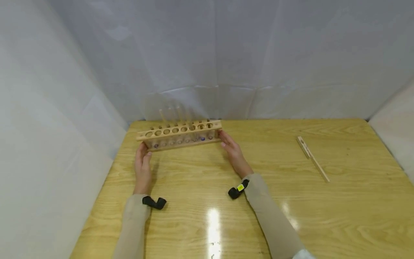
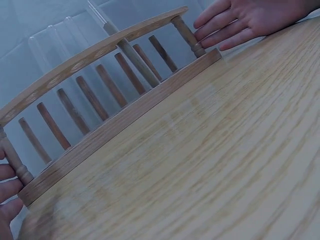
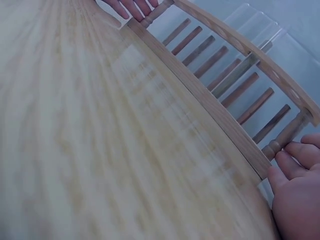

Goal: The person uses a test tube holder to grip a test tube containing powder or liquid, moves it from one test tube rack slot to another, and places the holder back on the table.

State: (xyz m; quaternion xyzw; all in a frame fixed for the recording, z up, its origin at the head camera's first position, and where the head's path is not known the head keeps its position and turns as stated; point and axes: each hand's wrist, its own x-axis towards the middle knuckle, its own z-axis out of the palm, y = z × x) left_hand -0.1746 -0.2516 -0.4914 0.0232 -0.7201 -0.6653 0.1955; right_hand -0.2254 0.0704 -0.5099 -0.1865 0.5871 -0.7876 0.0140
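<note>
A wooden test tube rack [image 1: 179, 130], with a row of round holes on top and pegs behind, stands at the table's back left. Several clear test tubes [image 2: 75, 32] rise above its back, and one tube [image 2: 107, 26] passes through the top board. My left hand [image 1: 143, 169] is at the rack's left end, fingertips against the end post. At the opposite end, my right hand [image 1: 236, 155] touches the right post with its fingertips, the fingers fairly straight in the left wrist view. The rack's base [image 3: 200, 95] sits low along the tabletop between both hands.
A wooden test tube holder [image 1: 315, 163] lies on the right side of the wooden table [image 1: 291, 216]. Pale sheeting [image 1: 245, 54] hangs behind the table, close behind the rack, and more white sheeting [image 1: 64, 108] runs down the left side.
</note>
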